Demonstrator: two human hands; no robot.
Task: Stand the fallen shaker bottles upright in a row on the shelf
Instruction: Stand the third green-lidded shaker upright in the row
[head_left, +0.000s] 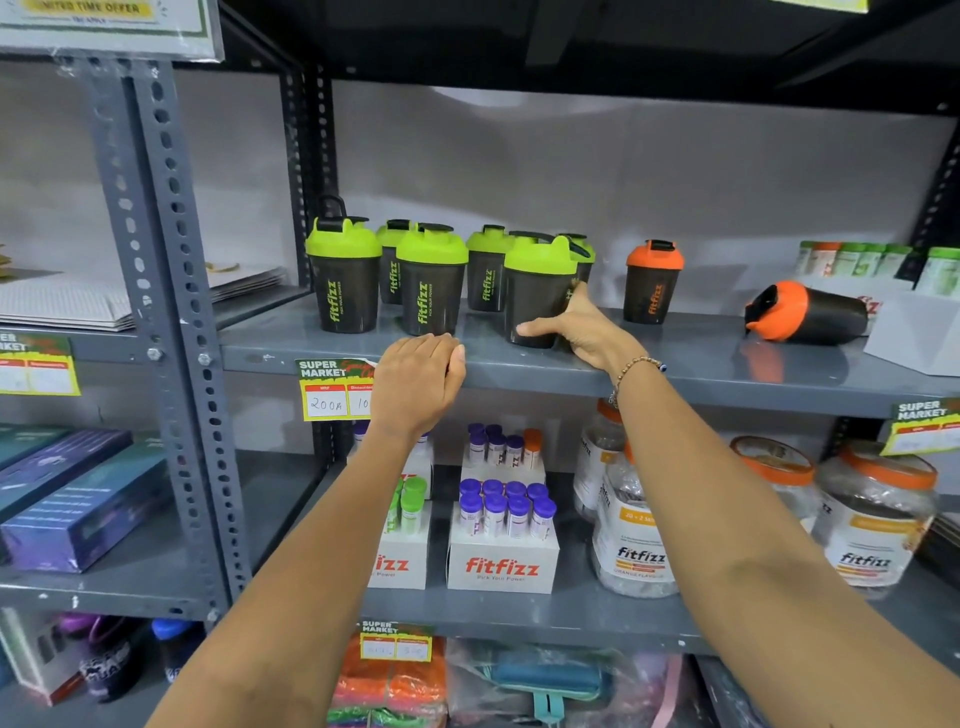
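Observation:
Several green-lidded dark shaker bottles stand upright on the grey shelf (675, 364), among them one at the far left (344, 283) and one in the front middle (431, 291). My right hand (582, 332) grips the base of the rightmost front green-lidded shaker (537, 291), which stands upright. My left hand (415, 379) rests curled on the shelf's front edge, just below the middle shaker, holding nothing. An orange-lidded shaker (653, 283) stands upright further right. Another orange-lidded shaker (805, 312) lies on its side near the right end.
A white box (919, 332) sits at the shelf's right end beside the fallen shaker, with small green-capped tubs (857, 260) behind. Price tags (332, 389) hang on the shelf edge. The lower shelf holds tube boxes (501, 540) and large jars (878, 519). A grey upright post (171, 312) stands left.

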